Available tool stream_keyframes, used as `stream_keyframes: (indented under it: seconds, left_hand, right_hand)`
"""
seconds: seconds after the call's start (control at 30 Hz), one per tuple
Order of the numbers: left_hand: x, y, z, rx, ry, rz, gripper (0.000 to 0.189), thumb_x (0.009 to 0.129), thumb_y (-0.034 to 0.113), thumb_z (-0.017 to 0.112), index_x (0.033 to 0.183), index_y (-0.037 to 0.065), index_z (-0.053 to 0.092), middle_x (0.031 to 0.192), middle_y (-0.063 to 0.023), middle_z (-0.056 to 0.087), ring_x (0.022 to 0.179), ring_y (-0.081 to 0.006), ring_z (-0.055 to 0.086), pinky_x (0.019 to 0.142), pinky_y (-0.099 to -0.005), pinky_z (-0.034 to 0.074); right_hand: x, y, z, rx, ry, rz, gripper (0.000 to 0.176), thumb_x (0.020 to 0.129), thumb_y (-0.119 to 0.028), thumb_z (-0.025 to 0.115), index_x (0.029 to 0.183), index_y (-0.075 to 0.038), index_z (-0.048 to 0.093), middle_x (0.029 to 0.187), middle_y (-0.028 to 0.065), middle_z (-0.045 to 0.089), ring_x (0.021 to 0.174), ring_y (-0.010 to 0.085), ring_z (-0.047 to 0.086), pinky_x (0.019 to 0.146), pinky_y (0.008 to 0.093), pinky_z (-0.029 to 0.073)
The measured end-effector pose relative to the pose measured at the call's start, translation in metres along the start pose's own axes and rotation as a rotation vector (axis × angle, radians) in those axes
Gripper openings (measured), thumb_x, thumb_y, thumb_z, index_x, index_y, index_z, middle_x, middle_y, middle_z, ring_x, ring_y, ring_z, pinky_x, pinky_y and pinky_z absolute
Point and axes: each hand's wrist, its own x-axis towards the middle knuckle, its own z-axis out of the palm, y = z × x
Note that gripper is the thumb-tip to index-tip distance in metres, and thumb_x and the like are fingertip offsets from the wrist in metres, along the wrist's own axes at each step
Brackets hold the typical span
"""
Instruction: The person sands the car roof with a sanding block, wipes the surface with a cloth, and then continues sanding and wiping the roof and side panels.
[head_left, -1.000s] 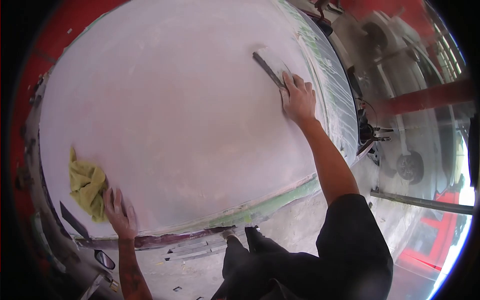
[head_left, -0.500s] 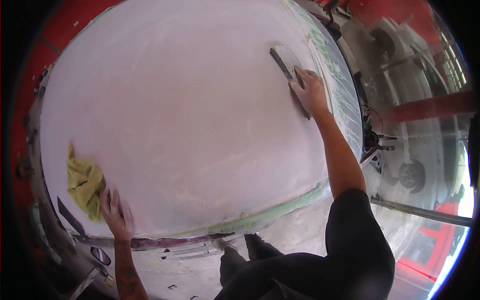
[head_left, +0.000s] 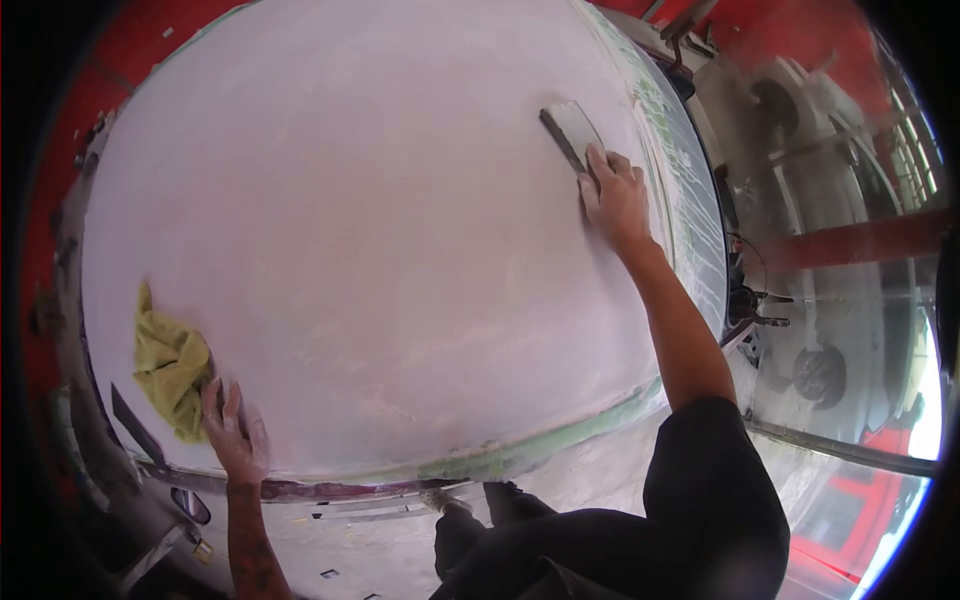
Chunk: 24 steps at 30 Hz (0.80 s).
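A large, pale pinkish panel (head_left: 360, 230) fills the middle of the view, with green tape along its near and right edges. My right hand (head_left: 617, 200) grips a long flat sanding block (head_left: 577, 125) against the panel's upper right part; the fingers cover its lower half. At the lower left, my left hand (head_left: 236, 435) rests on the panel with its fingers apart, holding nothing. A crumpled yellow-green cloth (head_left: 172, 372) lies just beside its fingertips.
A dark thin strip (head_left: 137, 428) lies at the panel's lower left corner. A side mirror (head_left: 190, 505) is below it. Beyond the right edge are a dark streaked windshield (head_left: 700, 190), a red post (head_left: 860, 238) and a dusty vehicle with a wheel (head_left: 820, 375).
The lower end of the block has swung in under my right hand, which has shifted slightly left and down. My left hand and the cloth have hardly moved.
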Motion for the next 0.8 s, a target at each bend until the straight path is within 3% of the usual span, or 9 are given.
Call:
stream_keyframes:
  seconds: [0.13,0.2,0.3,0.47,0.53,0.63,0.7,0.77,0.8]
  left_hand:
    - [-0.003,-0.005,0.003,0.011,-0.01,-0.032,0.048,0.093,0.023,0.052,0.138,0.006,0.052,0.142,-0.0229,0.042,0.132,-0.0435,0.039,0.11,-0.0525,0.031]
    - [-0.002,-0.001,-0.001,-0.002,0.0,-0.032,0.048,0.093,0.022,0.052,0.138,0.006,0.052,0.142,-0.023,0.042,0.133,-0.0437,0.038,0.11,-0.0527,0.031]
    - [0.003,0.003,-0.002,0.029,-0.004,-0.018,0.049,0.092,0.022,0.053,0.138,0.006,0.051,0.142,-0.0231,0.042,0.132,-0.0437,0.039,0.109,-0.0521,0.032]
    - [0.003,0.005,-0.002,0.002,0.001,-0.003,0.05,0.092,0.02,0.052,0.14,0.006,0.05,0.142,-0.0236,0.041,0.132,-0.0432,0.039,0.109,-0.0507,0.032]
    - [0.0,0.002,0.002,-0.014,-0.001,-0.008,0.05,0.092,0.02,0.052,0.14,0.006,0.05,0.142,-0.0237,0.041,0.133,-0.0432,0.039,0.109,-0.0507,0.033]
    - [0.001,-0.001,0.0,-0.023,-0.005,0.006,0.049,0.093,0.021,0.053,0.139,0.006,0.051,0.142,-0.0238,0.041,0.133,-0.043,0.039,0.109,-0.0504,0.033]
    - [0.001,-0.003,-0.002,-0.011,-0.003,0.019,0.048,0.093,0.022,0.053,0.139,0.006,0.052,0.142,-0.0238,0.041,0.133,-0.043,0.039,0.11,-0.0502,0.033]
    - [0.001,0.002,-0.002,-0.044,-0.012,-0.029,0.047,0.094,0.023,0.053,0.137,0.006,0.053,0.142,-0.0238,0.04,0.133,-0.0431,0.038,0.11,-0.0508,0.032]
    - [0.0,0.004,0.0,-0.042,-0.011,-0.043,0.047,0.094,0.023,0.053,0.137,0.006,0.053,0.142,-0.0238,0.04,0.133,-0.0431,0.038,0.11,-0.0508,0.032]
  right_hand:
    - [0.027,0.011,0.002,0.011,-0.03,0.033,0.045,0.092,-0.03,0.062,0.135,-0.018,0.055,0.12,0.0187,0.057,0.105,0.0429,0.057,0.09,0.0518,0.047]
    - [0.091,0.031,0.015,-0.11,-0.141,0.224,0.042,0.095,-0.035,0.051,0.133,-0.018,0.055,0.122,0.0218,0.057,0.108,0.0449,0.057,0.093,0.0533,0.047]
    - [0.153,0.03,0.038,-0.123,-0.188,0.468,0.036,0.095,-0.034,0.05,0.124,-0.015,0.06,0.129,0.0207,0.054,0.115,0.0436,0.054,0.096,0.0498,0.047]
    - [0.139,-0.146,0.031,-0.017,-0.13,0.042,0.042,0.093,-0.038,0.056,0.13,-0.02,0.06,0.122,0.0205,0.057,0.11,0.0415,0.056,0.091,0.0475,0.05]
    - [0.134,-0.184,0.022,0.07,-0.209,-0.079,0.038,0.092,-0.031,0.057,0.126,-0.014,0.062,0.121,0.0197,0.057,0.111,0.04,0.055,0.09,0.0498,0.05]
    - [0.137,-0.122,0.021,0.05,-0.129,-0.024,0.038,0.093,-0.033,0.054,0.126,-0.015,0.062,0.121,0.0202,0.057,0.112,0.0406,0.056,0.09,0.0508,0.05]
    - [0.144,-0.042,0.024,-0.021,-0.127,0.243,0.039,0.093,-0.036,0.053,0.125,-0.015,0.061,0.125,0.0197,0.057,0.115,0.0408,0.055,0.092,0.0493,0.049]
    - [0.156,0.027,0.029,-0.104,-0.274,0.38,0.039,0.094,-0.036,0.052,0.123,-0.013,0.063,0.129,0.0179,0.057,0.116,0.0366,0.055,0.095,0.0457,0.048]
    - [0.167,0.014,0.033,-0.103,-0.279,0.366,0.039,0.094,-0.036,0.052,0.123,-0.013,0.063,0.129,0.0179,0.057,0.116,0.0366,0.055,0.095,0.0457,0.048]
